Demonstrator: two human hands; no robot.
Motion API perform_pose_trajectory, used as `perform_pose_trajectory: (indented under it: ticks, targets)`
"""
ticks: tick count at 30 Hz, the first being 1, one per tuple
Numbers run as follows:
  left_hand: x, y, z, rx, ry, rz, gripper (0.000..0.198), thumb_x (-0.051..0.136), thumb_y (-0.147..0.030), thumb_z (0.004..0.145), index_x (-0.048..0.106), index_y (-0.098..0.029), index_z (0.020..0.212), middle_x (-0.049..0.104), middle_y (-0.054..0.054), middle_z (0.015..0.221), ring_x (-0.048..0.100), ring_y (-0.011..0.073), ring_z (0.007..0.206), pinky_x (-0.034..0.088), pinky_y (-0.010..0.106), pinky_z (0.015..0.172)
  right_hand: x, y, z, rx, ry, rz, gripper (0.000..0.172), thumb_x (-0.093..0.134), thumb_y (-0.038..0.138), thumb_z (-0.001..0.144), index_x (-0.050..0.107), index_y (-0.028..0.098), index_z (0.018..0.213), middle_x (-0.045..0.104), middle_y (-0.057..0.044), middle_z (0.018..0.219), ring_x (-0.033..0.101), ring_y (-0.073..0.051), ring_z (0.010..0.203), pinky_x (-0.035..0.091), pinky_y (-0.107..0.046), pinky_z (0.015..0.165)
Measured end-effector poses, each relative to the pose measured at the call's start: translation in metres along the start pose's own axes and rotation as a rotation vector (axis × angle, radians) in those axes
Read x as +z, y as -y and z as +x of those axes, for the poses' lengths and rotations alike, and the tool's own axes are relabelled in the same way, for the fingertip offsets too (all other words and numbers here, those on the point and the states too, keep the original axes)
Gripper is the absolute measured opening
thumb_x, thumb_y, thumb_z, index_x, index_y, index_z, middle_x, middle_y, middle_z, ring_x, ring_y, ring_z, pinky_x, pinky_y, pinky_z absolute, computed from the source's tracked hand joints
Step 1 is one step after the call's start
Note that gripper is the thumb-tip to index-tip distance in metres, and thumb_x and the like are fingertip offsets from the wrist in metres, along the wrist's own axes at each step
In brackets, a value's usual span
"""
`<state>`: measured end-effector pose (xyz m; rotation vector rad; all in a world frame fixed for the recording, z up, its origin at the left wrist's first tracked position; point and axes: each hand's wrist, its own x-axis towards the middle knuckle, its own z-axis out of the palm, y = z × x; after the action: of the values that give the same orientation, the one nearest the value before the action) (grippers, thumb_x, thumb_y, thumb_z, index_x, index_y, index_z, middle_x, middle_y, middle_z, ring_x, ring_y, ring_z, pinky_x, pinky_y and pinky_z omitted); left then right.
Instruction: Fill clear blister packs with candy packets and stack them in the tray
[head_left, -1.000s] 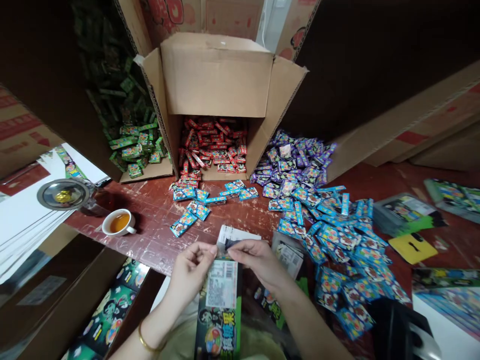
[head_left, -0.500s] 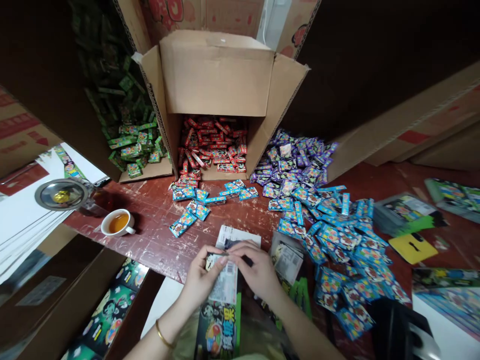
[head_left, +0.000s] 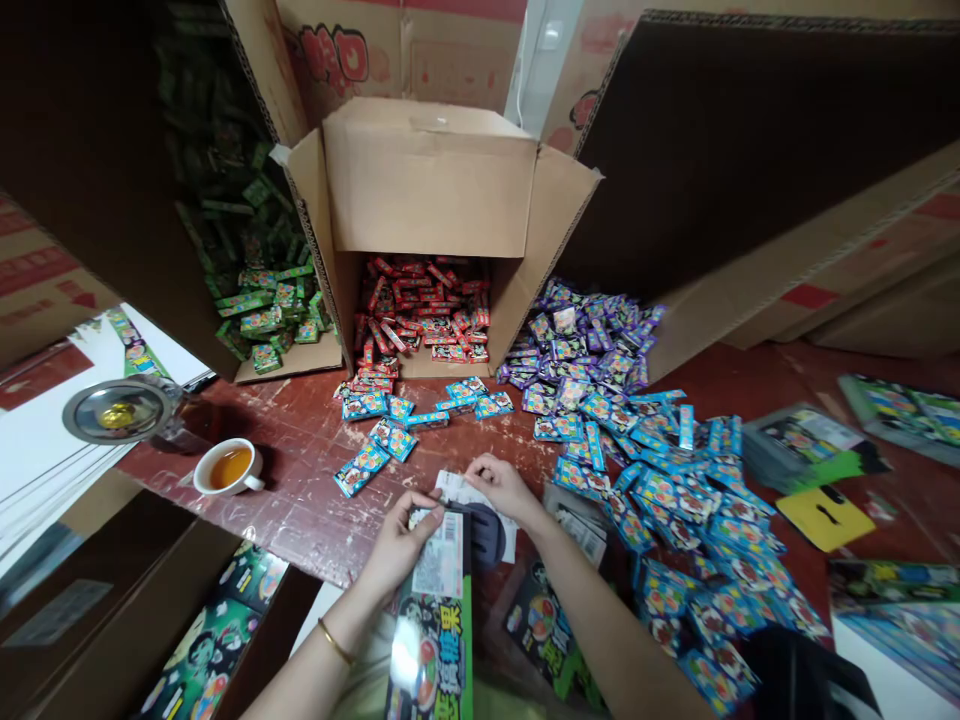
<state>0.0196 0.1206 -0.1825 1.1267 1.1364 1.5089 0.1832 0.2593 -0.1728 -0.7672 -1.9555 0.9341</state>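
Observation:
My left hand (head_left: 401, 545) grips the upper end of a printed candy box (head_left: 431, 640), thumb on its front. The box is green and black, with large characters and a white barcode panel, and it tilts towards me. Just right of its top end, my right hand (head_left: 501, 488) is raised with thumb and forefinger pinched together. Whatever it pinches is too small to make out. Below that hand are a white printed sheet (head_left: 510, 540) and a dark, rounded, slotted object (head_left: 487, 538). Flat packaging of the same print (head_left: 536, 610) lies under my right forearm.
Cartons hold green packets (head_left: 262, 320), red packets (head_left: 427, 300) and purple packets (head_left: 585, 330). Blue packets (head_left: 690, 490) are heaped to the right. A cup of tea (head_left: 229, 467) and a glass teapot (head_left: 120, 412) stand left. A yellow card (head_left: 825, 510) lies right.
My hands were together at the box's top end. My right hand has moved up and away to the right, while the left keeps its grip. The view has shifted slightly.

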Motion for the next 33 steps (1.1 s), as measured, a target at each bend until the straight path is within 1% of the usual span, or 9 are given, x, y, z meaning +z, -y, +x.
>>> perform_pose_trajectory:
  ticks: [5,7,10,13,16,21,24,27,33]
  targets:
    - [0.001,0.002,0.001,-0.022,0.011,-0.043,0.029,0.070,-0.044,0.074,0.055,-0.020,0.082,0.062,0.014,0.128,0.050,0.0299,0.129,0.035,0.043,0.104,0.009,-0.002,0.002,-0.026,-0.068,0.088,0.027,0.059,0.043,0.079,0.059,0.018,0.090,0.063,-0.003,0.081,0.052,-0.013,0.066,0.043,-0.026,0.064]
    - [0.000,0.003,0.001,-0.036,0.008,-0.051,0.031,0.070,-0.045,0.074,0.055,-0.020,0.082,0.061,0.015,0.130,0.051,0.0305,0.128,0.037,0.043,0.104,0.019,-0.001,0.005,-0.056,-0.079,0.116,0.044,0.065,0.039,0.074,0.054,0.019,0.112,0.066,-0.003,0.090,0.051,-0.013,0.066,0.043,-0.027,0.067]
    - [0.000,0.003,0.000,-0.027,-0.011,-0.036,0.031,0.071,-0.046,0.073,0.055,-0.020,0.081,0.061,0.015,0.129,0.051,0.0303,0.128,0.036,0.043,0.105,0.030,-0.002,0.008,-0.077,-0.080,0.185,0.073,0.071,0.031,0.070,0.039,0.018,0.135,0.068,0.000,0.082,0.049,-0.013,0.063,0.042,-0.028,0.067]
    - [0.000,0.003,0.000,-0.017,-0.013,-0.019,0.031,0.070,-0.046,0.073,0.056,-0.020,0.080,0.061,0.015,0.130,0.048,0.0291,0.131,0.034,0.043,0.107,0.027,-0.001,0.010,-0.025,-0.091,0.269,0.075,0.074,0.030,0.068,0.041,0.017,0.134,0.066,0.003,0.071,0.049,-0.013,0.059,0.040,-0.027,0.063]
    - [0.000,0.002,-0.001,-0.009,-0.012,-0.003,0.030,0.069,-0.046,0.075,0.055,-0.020,0.081,0.061,0.016,0.130,0.048,0.0286,0.130,0.034,0.043,0.107,0.016,0.011,0.006,0.076,-0.105,0.451,0.072,0.077,0.028,0.066,0.044,0.016,0.129,0.065,0.003,0.073,0.054,-0.012,0.064,0.042,-0.027,0.066]
    - [0.003,-0.008,-0.012,0.139,-0.049,0.109,0.028,0.071,-0.039,0.074,0.054,-0.020,0.086,0.059,0.014,0.131,0.054,0.0254,0.124,0.035,0.040,0.106,0.009,0.066,-0.019,0.169,-0.116,0.700,0.077,0.079,0.023,0.066,0.040,0.019,0.132,0.064,0.003,0.079,0.061,-0.013,0.073,0.046,-0.028,0.072]
    - [0.006,-0.019,-0.021,0.187,-0.036,0.189,0.035,0.077,-0.035,0.068,0.053,-0.020,0.087,0.068,0.008,0.110,0.063,0.0220,0.105,0.043,0.033,0.093,0.013,0.101,-0.038,0.176,-0.008,0.677,0.075,0.079,0.019,0.066,0.041,0.020,0.131,0.065,0.002,0.079,0.062,-0.013,0.074,0.048,-0.029,0.072]
    - [0.010,-0.026,-0.028,0.186,-0.050,0.246,0.038,0.078,-0.038,0.067,0.052,-0.019,0.087,0.067,0.002,0.084,0.062,0.0184,0.081,0.045,0.029,0.076,0.019,0.117,-0.051,0.106,0.045,0.552,0.069,0.077,0.017,0.067,0.043,0.020,0.127,0.066,0.002,0.078,0.062,-0.014,0.073,0.048,-0.030,0.073]
    - [0.014,-0.030,-0.033,0.228,-0.018,0.249,0.032,0.077,-0.034,0.068,0.054,-0.018,0.085,0.067,0.002,0.086,0.060,0.0180,0.084,0.044,0.029,0.080,0.026,0.111,-0.056,0.016,0.036,0.391,0.057,0.073,0.013,0.069,0.048,0.019,0.120,0.065,0.001,0.080,0.061,-0.014,0.072,0.048,-0.030,0.073]
